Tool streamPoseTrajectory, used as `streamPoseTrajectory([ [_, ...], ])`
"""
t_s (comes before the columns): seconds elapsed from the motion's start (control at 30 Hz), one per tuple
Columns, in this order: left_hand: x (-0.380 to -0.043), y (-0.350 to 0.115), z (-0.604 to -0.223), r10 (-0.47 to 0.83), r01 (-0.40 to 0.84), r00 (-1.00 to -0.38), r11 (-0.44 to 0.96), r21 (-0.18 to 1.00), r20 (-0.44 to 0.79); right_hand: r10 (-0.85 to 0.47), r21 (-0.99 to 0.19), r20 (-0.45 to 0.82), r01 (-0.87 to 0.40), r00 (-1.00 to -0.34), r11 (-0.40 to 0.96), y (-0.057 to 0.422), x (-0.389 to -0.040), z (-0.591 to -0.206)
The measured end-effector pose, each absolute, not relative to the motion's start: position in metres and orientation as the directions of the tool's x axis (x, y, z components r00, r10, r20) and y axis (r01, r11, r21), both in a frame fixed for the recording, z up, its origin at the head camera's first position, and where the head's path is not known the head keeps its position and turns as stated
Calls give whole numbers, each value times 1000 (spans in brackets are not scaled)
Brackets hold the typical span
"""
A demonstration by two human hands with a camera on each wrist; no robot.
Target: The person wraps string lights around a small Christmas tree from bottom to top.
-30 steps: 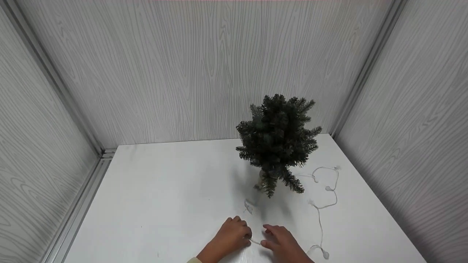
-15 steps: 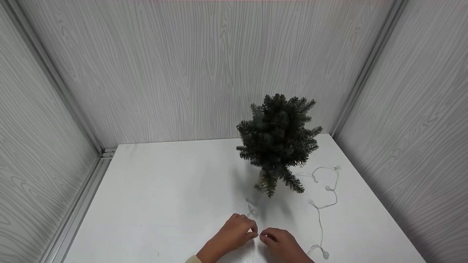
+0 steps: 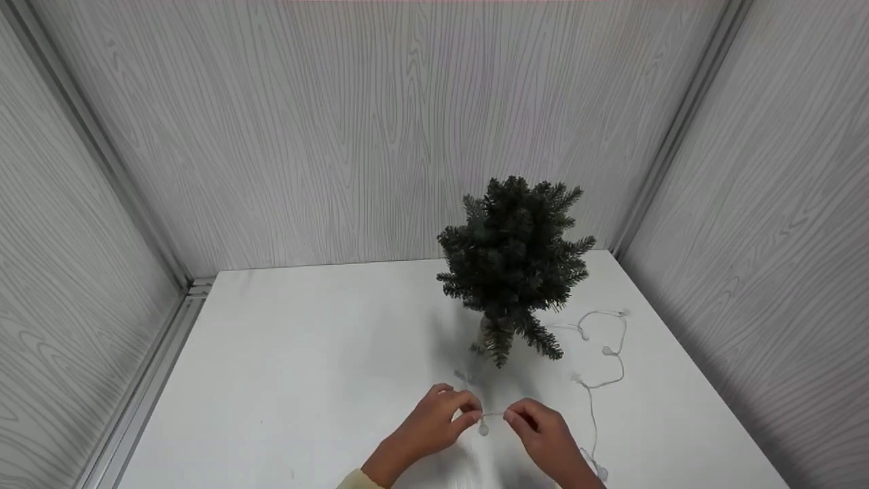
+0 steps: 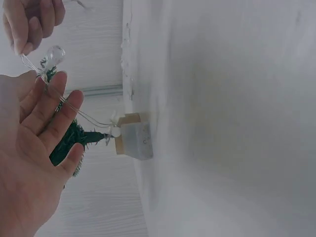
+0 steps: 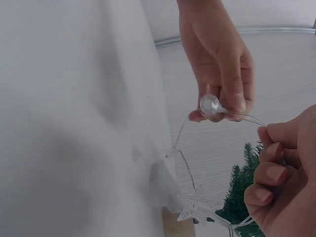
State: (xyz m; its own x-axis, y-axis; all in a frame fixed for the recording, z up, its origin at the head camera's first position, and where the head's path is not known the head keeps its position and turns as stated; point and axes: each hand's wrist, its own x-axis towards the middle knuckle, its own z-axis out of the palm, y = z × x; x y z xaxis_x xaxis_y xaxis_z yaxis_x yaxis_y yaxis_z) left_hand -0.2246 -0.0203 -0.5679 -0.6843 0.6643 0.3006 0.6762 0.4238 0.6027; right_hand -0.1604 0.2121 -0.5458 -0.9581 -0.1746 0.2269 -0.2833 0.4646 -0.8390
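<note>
A thin clear wire of string lights [image 3: 493, 413] runs between my two hands. My left hand [image 3: 434, 418] pinches it between thumb and fingertips, and the other fingers are spread in the left wrist view. Just below those fingertips hangs a round clear bulb [image 3: 484, 430], seen larger as the bulb [image 5: 210, 104] in the right wrist view. On the other side, my right hand [image 3: 546, 431] pinches the wire with thumb and forefinger, its remaining fingers curled. A clear star [image 5: 196, 206] hangs on a wire below the hands in the right wrist view.
A small artificial fir tree [image 3: 512, 251] stands beyond my hands, on a pale block-like base [image 4: 136, 140]. More light string [image 3: 619, 356] with several bulbs lies along the right of the white table [image 3: 285, 353]. Grey wood-grain panels [image 3: 380, 129] enclose the back and sides.
My right hand, first loosely beside the wire, came to my left hand's fingertips and now pinches the wire. It has moved slightly right and up, drawing the wire straight; a bulb now shows below.
</note>
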Motion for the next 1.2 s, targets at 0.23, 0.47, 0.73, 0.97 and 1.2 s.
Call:
streamPoseTrajectory([
  [0.23, -240, -24, -557, 626, 710, -690, 491, 504, 364, -104, -848, 263, -281, -959, 449, 218, -160, -525],
  [0.47, -252, -23, -552, 592, 719, -695, 553, 421, 409, -24, -847, 341, -318, -940, 426, 224, -162, -510],
  [0.73, -271, -21, -550, 492, 741, -644, 592, 317, 586, 47, -834, 372, -312, -927, 455, 234, -167, -494],
  [0.97, -285, -7, -546, 372, 733, -572, 631, 252, 731, 76, -827, 395, -318, -916, 463, 241, -175, -487],
  [1.2, -291, 5, -540, 252, 656, -542, 724, 216, 802, 146, -840, 364, -256, -920, 478, 259, -180, -476],
])
